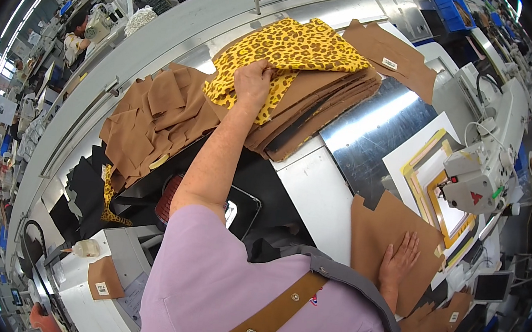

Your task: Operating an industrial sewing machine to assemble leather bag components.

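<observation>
With fingers closed, my left hand (pixel 253 84) grips the edge of a yellow leopard-print fabric piece (pixel 291 47). That fabric lies folded over a thick stack of brown cut panels (pixel 315 100), with a few black layers showing along the stack's side. On my right, a flat brown panel (pixel 369 235) with notched edges lies beside the sewing machine (pixel 472 178). My right hand (pixel 401 258) rests on it, palm down, fingers stretched out. Under the machine's head sits a yellow-edged frame template (pixel 436 184).
Loose brown pieces (pixel 155 112) are heaped left of the stack. Another labelled brown panel (pixel 397 60) lies beyond it, near a metal plate (pixel 374 125). Black pieces (pixel 85 186) and a small bottle (pixel 85 249) are at lower left. A blue bin (pixel 452 14) stands far right.
</observation>
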`<state>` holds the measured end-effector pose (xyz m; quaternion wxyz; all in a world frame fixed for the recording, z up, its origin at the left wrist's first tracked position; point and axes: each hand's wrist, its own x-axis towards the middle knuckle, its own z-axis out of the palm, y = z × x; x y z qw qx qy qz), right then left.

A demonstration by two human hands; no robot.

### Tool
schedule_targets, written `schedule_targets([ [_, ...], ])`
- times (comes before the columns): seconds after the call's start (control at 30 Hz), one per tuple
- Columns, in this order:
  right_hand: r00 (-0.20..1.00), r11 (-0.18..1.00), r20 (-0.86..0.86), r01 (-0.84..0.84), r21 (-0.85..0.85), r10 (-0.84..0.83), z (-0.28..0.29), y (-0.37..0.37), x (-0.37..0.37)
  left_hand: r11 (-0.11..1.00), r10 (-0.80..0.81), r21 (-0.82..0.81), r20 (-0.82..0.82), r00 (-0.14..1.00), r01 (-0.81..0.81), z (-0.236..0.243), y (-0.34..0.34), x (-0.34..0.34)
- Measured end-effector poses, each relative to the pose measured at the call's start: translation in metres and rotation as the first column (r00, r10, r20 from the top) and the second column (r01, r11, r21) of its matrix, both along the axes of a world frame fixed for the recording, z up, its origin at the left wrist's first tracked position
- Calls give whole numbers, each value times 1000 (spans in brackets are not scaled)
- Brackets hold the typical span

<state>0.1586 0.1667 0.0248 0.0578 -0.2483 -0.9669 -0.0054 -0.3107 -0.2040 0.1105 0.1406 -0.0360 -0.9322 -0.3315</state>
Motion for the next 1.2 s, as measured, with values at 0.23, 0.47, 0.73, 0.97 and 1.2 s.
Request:
schedule_targets([
  [0.23, 1000, 1000, -4, 23, 17, -23, 0, 0, 0, 953, -290, -74, -492, 821, 293, -4, 22, 53],
  [0.47, 1000, 1000, -18, -2, 12, 2, -3, 0, 3, 699, 34, 687, -312, 950, 201, 25, -13, 89],
  [0.73, 992, 998, -115, -60, 14, 61, -7, 4, 8, 30, -320, 999, 39, 946, -31, 56, -81, 155],
  [0.97, 986, 996, -138, -91, 18, 93, -9, 8, 10, 36, -357, 998, 69, 932, -60, 84, -122, 201],
  [1.2, 988, 994, -116, -96, 54, 102, -15, 10, 16, 49, -238, 994, 107, 965, -98, 96, -173, 209],
])
